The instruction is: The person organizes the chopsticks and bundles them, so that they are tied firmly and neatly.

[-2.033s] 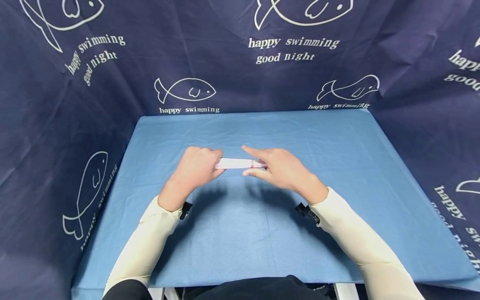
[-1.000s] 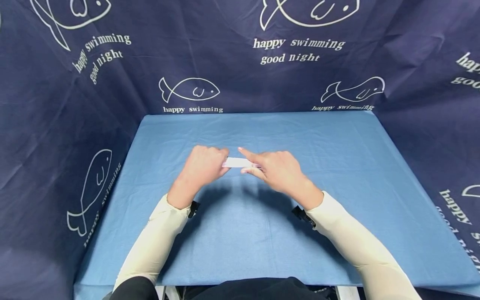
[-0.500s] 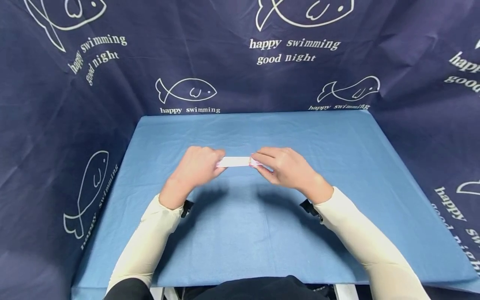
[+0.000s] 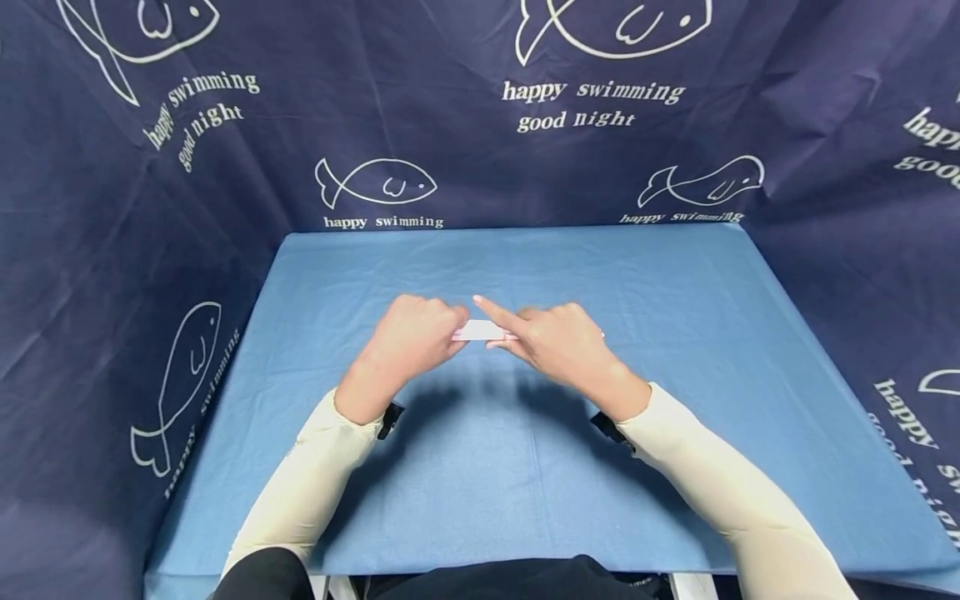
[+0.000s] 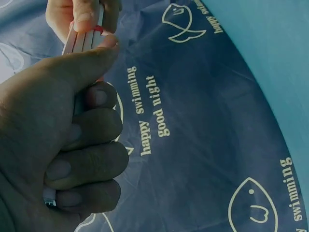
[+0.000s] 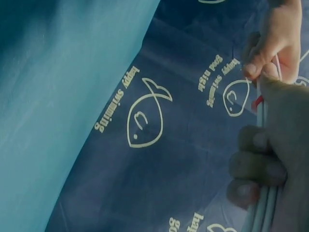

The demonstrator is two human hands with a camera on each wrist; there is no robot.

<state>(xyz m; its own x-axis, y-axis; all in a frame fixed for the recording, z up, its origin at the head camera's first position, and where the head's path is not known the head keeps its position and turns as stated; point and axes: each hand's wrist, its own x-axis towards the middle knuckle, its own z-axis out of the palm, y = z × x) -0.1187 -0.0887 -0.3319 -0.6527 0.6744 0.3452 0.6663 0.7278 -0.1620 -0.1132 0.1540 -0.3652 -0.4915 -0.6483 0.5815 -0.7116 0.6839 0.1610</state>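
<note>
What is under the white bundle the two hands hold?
Below the white bundle lies bare blue tablecloth in shadow. The left hand and right hand cover its ends.

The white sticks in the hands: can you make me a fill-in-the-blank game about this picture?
1. The bundle of white sticks is held by ____ hands at once.
2. The cloth on the table is light ____.
3. The animals drawn on the dark curtain are ____.
4. The left hand grips one end of the bundle and the right hand grips the ____ end.

Missing words: two; blue; fish; other
</note>
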